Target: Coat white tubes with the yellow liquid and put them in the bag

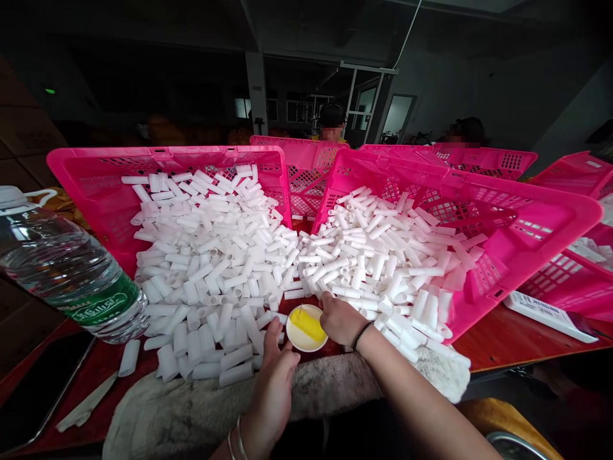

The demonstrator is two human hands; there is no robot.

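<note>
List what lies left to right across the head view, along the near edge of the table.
Water bottle → left pile of white tubes → left hand → small dish with a yellow piece → right hand → tilted pink crate.

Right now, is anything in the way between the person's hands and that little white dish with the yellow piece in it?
Nothing visible. The right hand already touches the dish, and the left hand sits just beside it.
</note>
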